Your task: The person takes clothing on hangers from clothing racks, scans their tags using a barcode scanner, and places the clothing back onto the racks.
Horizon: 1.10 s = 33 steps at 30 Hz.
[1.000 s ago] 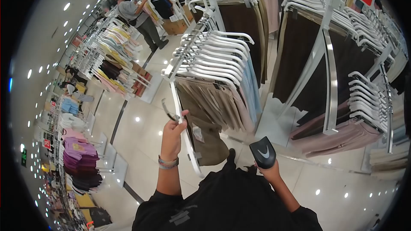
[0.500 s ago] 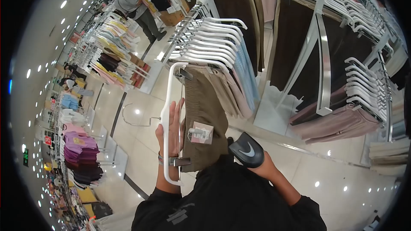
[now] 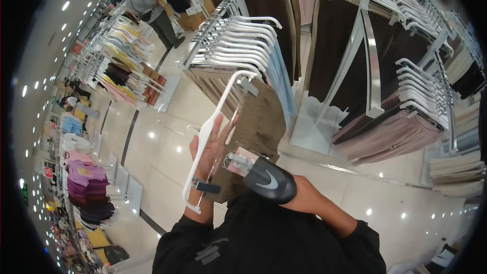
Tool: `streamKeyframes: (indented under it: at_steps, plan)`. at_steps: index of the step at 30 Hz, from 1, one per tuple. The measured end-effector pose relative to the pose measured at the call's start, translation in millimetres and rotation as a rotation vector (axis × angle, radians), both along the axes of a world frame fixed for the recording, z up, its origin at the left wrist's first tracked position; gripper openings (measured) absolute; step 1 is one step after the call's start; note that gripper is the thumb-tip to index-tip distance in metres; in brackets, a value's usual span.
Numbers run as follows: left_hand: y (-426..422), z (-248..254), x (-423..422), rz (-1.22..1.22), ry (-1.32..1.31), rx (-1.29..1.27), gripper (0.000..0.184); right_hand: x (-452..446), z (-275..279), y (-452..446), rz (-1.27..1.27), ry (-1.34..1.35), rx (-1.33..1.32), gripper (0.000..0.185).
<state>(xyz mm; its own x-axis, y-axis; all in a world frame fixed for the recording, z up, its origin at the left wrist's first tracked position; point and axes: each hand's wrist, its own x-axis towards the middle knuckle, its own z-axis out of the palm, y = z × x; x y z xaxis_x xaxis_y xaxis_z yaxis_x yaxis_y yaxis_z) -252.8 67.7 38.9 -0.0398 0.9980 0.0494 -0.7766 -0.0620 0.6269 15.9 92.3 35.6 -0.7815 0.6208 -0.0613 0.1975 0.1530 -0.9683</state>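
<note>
My left hand (image 3: pixel 207 155) is behind a white clip hanger (image 3: pixel 205 134), supporting it with the fingers pointing up past its bar. The hanger is off the rail, its wire hook (image 3: pixel 163 117) free to the left. Brown trousers (image 3: pixel 261 116) with a gathered waistband hang from its clips. A pinkish price tag (image 3: pixel 236 163) with a small clear piece lies against them. My right hand (image 3: pixel 300 193) grips a black handheld device (image 3: pixel 271 180) with a grey curved mark. Its front end is at the tag, partly covering it; whether they touch I cannot tell.
A rail of white hangers (image 3: pixel 243 45) with trousers stands just ahead. To the right, a metal rack post (image 3: pixel 373 66) rises among dark trousers and pink trousers (image 3: pixel 388 139). A person (image 3: pixel 147 7) stands at racks in the far left. Purple tops (image 3: pixel 86 177) hang at left.
My right hand has brought the black device leftward and up over the price tag. The hanger and trousers have tilted, the upper end leaning right. The view has shifted slightly.
</note>
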Motion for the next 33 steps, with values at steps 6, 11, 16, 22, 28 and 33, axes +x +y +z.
streamKeyframes:
  at_steps: [6,11,16,22,28,33]
  plan:
    - [-11.0,-3.0,13.8,-0.026,0.075,-0.094,0.083,-20.4,-13.9,1.6,0.077,0.215,-0.084,0.074]
    - [-20.4,-2.0,7.8,-0.091,0.113,-0.067,0.088,-24.7,-15.0,1.3,0.018,0.319,-0.069,0.081]
    - [-19.5,0.3,0.7,-0.005,-0.013,-0.07,0.082,-6.9,-4.6,-1.6,-0.054,0.242,-0.055,0.073]
    - [-8.6,-4.9,-35.6,-0.01,0.057,-0.025,0.082,-2.8,13.9,-19.3,-0.091,-0.035,-0.109,0.066]
    - [-10.2,-13.3,-73.6,-0.095,0.01,0.005,0.079,-52.9,22.7,-38.5,-0.084,-0.228,-0.06,0.063]
    - [-30.7,-23.1,-118.2,-0.082,0.138,0.013,0.079,-109.2,39.3,-54.9,-0.118,-0.308,-0.079,0.06]
